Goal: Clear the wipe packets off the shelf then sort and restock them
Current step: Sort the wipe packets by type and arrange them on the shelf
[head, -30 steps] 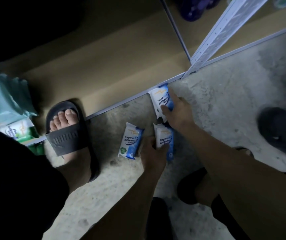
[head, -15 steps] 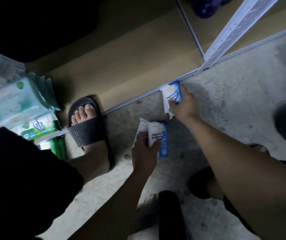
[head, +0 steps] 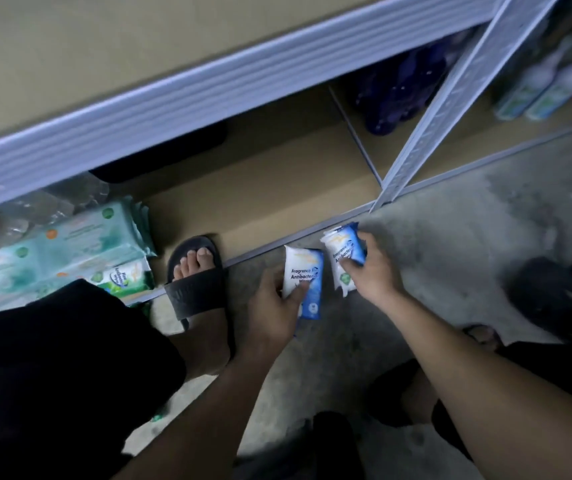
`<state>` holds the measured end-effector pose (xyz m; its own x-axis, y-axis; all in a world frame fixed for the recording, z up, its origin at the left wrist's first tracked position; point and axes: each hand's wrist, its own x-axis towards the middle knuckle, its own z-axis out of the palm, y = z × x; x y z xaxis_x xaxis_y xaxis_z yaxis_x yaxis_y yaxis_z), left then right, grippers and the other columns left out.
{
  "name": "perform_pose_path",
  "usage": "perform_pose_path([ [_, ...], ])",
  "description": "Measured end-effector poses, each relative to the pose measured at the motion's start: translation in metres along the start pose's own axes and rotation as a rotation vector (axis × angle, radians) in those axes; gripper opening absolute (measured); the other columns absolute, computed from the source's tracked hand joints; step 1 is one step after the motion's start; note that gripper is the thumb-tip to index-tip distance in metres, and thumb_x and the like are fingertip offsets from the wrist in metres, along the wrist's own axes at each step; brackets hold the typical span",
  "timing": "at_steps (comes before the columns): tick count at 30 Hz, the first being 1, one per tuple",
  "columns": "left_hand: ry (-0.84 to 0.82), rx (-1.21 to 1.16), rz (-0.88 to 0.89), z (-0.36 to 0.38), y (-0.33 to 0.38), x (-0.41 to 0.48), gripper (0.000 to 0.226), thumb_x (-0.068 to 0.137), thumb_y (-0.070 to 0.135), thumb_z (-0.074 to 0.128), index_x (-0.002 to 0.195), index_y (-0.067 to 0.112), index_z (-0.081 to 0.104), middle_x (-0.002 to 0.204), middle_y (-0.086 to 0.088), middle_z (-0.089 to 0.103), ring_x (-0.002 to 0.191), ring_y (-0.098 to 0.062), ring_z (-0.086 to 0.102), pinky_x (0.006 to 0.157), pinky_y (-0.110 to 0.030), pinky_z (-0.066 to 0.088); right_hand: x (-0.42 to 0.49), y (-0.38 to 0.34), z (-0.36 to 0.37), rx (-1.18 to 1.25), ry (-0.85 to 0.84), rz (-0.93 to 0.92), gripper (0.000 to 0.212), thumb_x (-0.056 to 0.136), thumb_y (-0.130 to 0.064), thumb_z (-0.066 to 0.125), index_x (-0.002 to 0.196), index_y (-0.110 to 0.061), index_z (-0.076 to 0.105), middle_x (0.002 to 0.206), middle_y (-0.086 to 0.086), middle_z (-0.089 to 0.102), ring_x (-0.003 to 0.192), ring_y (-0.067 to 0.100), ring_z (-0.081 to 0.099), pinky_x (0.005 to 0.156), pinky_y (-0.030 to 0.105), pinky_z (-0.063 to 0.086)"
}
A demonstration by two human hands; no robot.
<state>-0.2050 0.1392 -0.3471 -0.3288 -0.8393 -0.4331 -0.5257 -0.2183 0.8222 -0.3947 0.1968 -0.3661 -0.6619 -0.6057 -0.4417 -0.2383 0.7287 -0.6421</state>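
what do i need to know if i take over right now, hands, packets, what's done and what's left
Left hand grips a blue-and-white packet just above the floor; there may be another behind it, hard to tell.
Right hand grips a second blue packet beside the front edge of the bottom shelf.
Green packets lie stacked at the left end of that shelf.
Done: no loose blue packets show on the floor.
Left: set the held packets on the shelf, sorted apart from the green ones.
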Motion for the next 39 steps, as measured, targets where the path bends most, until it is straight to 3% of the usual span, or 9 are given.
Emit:
perform_pose_path([
  [6,-0.054,-0.046,0.177,-0.019,0.058,-0.026,0.029,0.087,0.03,0.077,0.112,0.033,0.061,0.098,0.015,0.075,0.092,-0.003,0.071,0.089,-0.041,0.057,-0.058,-0.041,-0.061,0.074,0.125,-0.089,0.028,0.089,-0.027,0.071,0.11,-0.018,0.055,0.089,-0.001,0.066,0.082,0.022,0.064,0.061,0.027,0.039],
  [9,-0.091,-0.024,0.275,-0.038,0.091,-0.041,0.031,0.088,0.031,0.076,0.115,0.033,0.06,0.099,0.017,0.074,0.093,0.001,0.068,0.089,-0.034,0.056,-0.085,-0.061,-0.093,0.082,0.164,-0.157,0.028,0.089,-0.028,0.071,0.109,-0.021,0.053,0.085,-0.002,0.067,0.07,0.009,0.062,0.05,0.014,0.04],
  [14,-0.127,0.021,0.463,-0.082,0.162,-0.063,0.033,0.086,0.032,0.079,0.113,0.035,0.062,0.096,0.026,0.071,0.09,0.005,0.066,0.077,-0.021,0.056,-0.12,-0.094,-0.145,0.09,0.191,-0.289,0.032,0.084,-0.028,0.076,0.109,-0.025,0.057,0.092,-0.007,0.072,0.086,0.017,0.068,0.078,0.039,0.055],
  [18,-0.135,0.019,0.599,-0.111,0.216,-0.078,0.035,0.086,0.03,0.079,0.116,0.031,0.061,0.094,0.024,0.072,0.087,0.004,0.067,0.073,-0.014,0.052,-0.139,-0.132,-0.172,0.141,0.192,-0.397,0.032,0.084,-0.026,0.078,0.108,-0.03,0.057,0.095,-0.014,0.071,0.089,0.005,0.068,0.081,0.037,0.056],
  [20,-0.123,-0.019,0.636,-0.122,0.24,-0.08,0.036,0.085,0.033,0.079,0.117,0.033,0.061,0.094,0.019,0.073,0.087,0.0,0.068,0.075,-0.021,0.054,-0.144,-0.152,-0.181,0.186,0.195,-0.449,0.032,0.084,-0.024,0.078,0.107,-0.03,0.057,0.096,-0.016,0.072,0.088,0.003,0.068,0.078,0.035,0.056],
  [25,-0.086,-0.192,0.662,-0.141,0.285,-0.078,0.031,0.088,0.026,0.077,0.114,0.032,0.061,0.096,0.006,0.075,0.092,-0.015,0.07,0.08,-0.045,0.06,-0.152,-0.192,-0.19,0.297,0.19,-0.52,0.03,0.086,-0.012,0.073,0.107,-0.028,0.058,0.094,-0.021,0.07,0.083,0.0,0.068,0.069,0.018,0.051],
  [32,0.041,-0.139,0.61,-0.178,0.314,-0.058,0.028,0.089,0.035,0.074,0.114,0.037,0.061,0.093,0.009,0.075,0.084,-0.012,0.073,0.075,-0.038,0.06,-0.136,-0.241,-0.19,0.5,0.235,-0.466,0.03,0.087,-0.023,0.076,0.11,-0.031,0.059,0.102,-0.007,0.073,0.086,0.009,0.072,0.081,0.042,0.059],
  [36,0.083,-0.145,0.464,-0.191,0.316,-0.039,0.026,0.089,0.029,0.074,0.112,0.031,0.062,0.087,0.005,0.076,0.072,-0.015,0.074,0.065,-0.033,0.06,-0.121,-0.267,-0.186,0.596,0.21,-0.436,0.031,0.087,-0.026,0.077,0.113,-0.03,0.06,0.103,-0.006,0.074,0.084,0.008,0.073,0.076,0.037,0.059],
  [39,0.115,-0.089,0.378,-0.199,0.312,-0.018,0.023,0.086,0.031,0.076,0.105,0.03,0.062,0.082,0.006,0.077,0.07,-0.014,0.075,0.074,-0.043,0.062,-0.114,-0.282,-0.178,0.652,0.169,-0.415,0.032,0.087,-0.028,0.077,0.114,-0.031,0.059,0.101,-0.008,0.074,0.081,0.007,0.073,0.071,0.031,0.055],
])
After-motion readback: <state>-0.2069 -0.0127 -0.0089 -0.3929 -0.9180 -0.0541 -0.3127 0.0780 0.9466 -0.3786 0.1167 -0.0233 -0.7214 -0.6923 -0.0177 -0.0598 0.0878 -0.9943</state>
